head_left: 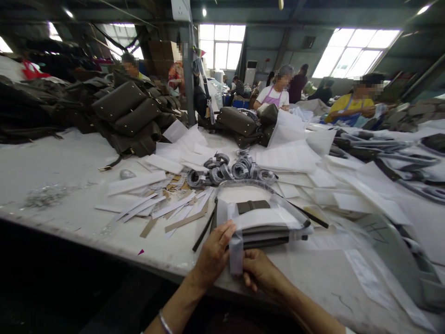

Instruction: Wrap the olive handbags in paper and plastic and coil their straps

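Note:
A dark handbag [267,241] lies at the table's near edge, with white padding sheet [267,217] over part of it and clear wrapping about its handle. A translucent wrapping strip [236,260] runs over the bag's left part and hangs down its near side. My left hand [212,253] is closed at the strip's left edge, its fingers pressed together against strip and bag. Lower down, my right hand [260,271] pinches the strip's right edge between thumb and fingers. Some of the right fingertips are hidden behind the strip.
Coiled wrapped straps [222,174] lie just beyond the bag. Paper and card strips [181,206] are scattered to the left, with white foam sheets [288,157] behind. Dark bags [121,111] are piled at the back left. Several people work beyond the table [86,222].

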`<state>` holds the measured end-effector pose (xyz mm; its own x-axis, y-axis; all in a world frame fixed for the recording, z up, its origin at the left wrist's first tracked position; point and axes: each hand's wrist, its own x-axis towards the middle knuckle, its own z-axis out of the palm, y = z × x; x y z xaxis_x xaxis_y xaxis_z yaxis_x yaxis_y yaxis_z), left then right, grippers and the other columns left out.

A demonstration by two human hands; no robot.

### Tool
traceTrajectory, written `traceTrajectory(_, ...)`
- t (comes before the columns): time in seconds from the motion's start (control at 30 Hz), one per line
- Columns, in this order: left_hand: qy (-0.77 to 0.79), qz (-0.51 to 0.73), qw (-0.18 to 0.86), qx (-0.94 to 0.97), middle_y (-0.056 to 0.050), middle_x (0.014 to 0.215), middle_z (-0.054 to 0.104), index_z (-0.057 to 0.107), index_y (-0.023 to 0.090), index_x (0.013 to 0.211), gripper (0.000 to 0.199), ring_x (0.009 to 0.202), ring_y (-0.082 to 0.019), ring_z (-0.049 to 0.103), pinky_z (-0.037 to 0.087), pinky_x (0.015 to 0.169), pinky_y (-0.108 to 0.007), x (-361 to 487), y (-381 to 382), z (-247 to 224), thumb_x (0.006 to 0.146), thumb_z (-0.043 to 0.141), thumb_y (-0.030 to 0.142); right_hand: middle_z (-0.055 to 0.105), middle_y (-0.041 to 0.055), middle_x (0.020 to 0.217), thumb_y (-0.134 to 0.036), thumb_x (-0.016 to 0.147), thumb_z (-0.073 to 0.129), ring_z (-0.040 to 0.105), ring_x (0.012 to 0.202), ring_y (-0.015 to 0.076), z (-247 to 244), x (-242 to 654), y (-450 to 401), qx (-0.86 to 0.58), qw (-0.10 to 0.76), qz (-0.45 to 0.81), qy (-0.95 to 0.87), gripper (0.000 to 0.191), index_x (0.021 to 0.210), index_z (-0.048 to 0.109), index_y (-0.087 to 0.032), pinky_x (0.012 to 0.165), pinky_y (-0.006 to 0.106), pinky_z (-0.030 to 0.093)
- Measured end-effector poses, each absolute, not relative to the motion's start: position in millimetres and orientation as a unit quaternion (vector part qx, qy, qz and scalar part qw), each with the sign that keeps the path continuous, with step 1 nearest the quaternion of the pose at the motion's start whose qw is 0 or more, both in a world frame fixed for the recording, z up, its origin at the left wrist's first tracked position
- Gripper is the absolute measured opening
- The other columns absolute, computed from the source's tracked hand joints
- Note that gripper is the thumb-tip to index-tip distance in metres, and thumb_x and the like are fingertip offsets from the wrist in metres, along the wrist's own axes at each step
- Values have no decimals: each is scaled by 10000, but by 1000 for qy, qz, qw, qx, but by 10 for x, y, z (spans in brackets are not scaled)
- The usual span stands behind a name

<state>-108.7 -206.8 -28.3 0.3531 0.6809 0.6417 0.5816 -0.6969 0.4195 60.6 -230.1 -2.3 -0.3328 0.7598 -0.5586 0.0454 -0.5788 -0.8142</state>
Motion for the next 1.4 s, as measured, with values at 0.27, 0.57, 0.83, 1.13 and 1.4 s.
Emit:
traceTrajectory(0.27,377,415,59,826,-113,1331,560,418,215,1405,718,1264,-206,524,515,1025,-395,-1099,-2071,-337,753,394,-85,642,-16,589,-435,628,565,473,332,66,-124,654,-2513,-532,176,707,-431,303,773,499,-177,287,154,283)
traceTrajectory(0.57,377,442,61,811,-108,1249,606,515,183,1288,638,1219,-189,550,522,1017,-372,-1069,-2060,-358,737,359,-98,630,-24,583,-423,658,553,473,322,64,-110,655,-2645,-527,148,704,-452,272,763,495,-178,277,147,280)
traceTrajectory(0.83,354,416,56,836,-111,1328,582,449,157,1384,666,1372,-206,422,472,1081,-429,-1065,-2055,-324,784,306,-93,617,-18,586,-278,753,620,522,443,92,359,993,-2517,-539,55,562,-626,139,672,594,-167,399,187,373)
traceTrajectory(1.13,355,429,34,830,-138,1276,621,437,139,1372,486,1235,-191,567,533,1008,-377,-1046,-2053,-357,912,346,13,625,115,1285,-88,912,433,529,1260,211,248,933,-2006,-304,287,-28,-908,422,1312,539,-170,1129,466,369)
traceTrajectory(1.4,339,406,52,847,-147,1361,567,414,145,1390,464,1314,-213,501,494,1062,-391,-1098,-2051,-335,931,454,89,724,58,1077,-96,935,509,654,1083,142,166,1081,-1871,-222,380,35,-897,195,1056,634,-185,1080,377,457)
